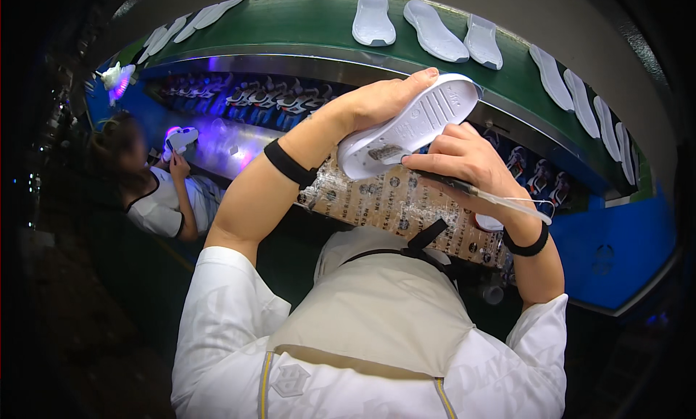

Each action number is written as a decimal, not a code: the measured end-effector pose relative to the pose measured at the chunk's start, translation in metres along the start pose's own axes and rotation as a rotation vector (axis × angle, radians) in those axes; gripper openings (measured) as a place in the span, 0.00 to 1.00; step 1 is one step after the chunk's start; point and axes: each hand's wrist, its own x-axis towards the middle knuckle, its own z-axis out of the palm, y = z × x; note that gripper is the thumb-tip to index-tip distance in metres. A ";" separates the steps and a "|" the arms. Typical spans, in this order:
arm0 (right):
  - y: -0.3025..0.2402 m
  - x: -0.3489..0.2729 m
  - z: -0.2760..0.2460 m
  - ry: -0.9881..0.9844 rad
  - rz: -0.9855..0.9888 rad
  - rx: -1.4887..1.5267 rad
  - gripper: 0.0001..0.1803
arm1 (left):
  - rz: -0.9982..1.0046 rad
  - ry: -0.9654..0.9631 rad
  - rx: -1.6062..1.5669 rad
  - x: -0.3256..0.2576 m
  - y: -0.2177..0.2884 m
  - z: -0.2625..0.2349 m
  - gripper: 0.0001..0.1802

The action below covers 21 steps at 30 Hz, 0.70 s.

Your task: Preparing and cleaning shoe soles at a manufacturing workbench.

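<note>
Up in front of my chest, my left hand [384, 101] is closed round a white shoe sole [424, 120]. The sole is tilted, its ribbed hollow inside facing me. A dark grey, shiny patch shows in its lower end. My right hand [464, 158] grips a slim black tool [448, 181], which looks like a glue brush, with a pale tube [518, 205] trailing back over the wrist. The front of the tool is at the sole's lower end, beside the dark patch. My fingers partly hide the tip, so contact cannot be made out.
Several white soles [433, 33] lie along a green conveyor belt [304, 24] ahead. Below it, a lower shelf holds rows of shoe uppers [279, 96]. A tape-covered bench surface [391, 201] lies beneath my hands. At left, a co-worker [163, 194] handles a white shoe part near purple light.
</note>
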 end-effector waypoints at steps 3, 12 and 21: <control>0.006 0.001 0.001 -0.201 -0.048 0.071 0.23 | -0.029 0.038 0.129 -0.007 0.004 -0.005 0.48; 0.020 0.005 0.013 -0.329 0.015 0.167 0.18 | -0.118 0.043 0.290 -0.014 -0.030 -0.029 0.45; 0.031 0.011 0.047 -0.276 0.019 0.283 0.17 | -0.068 0.140 -0.231 -0.020 -0.107 -0.055 0.42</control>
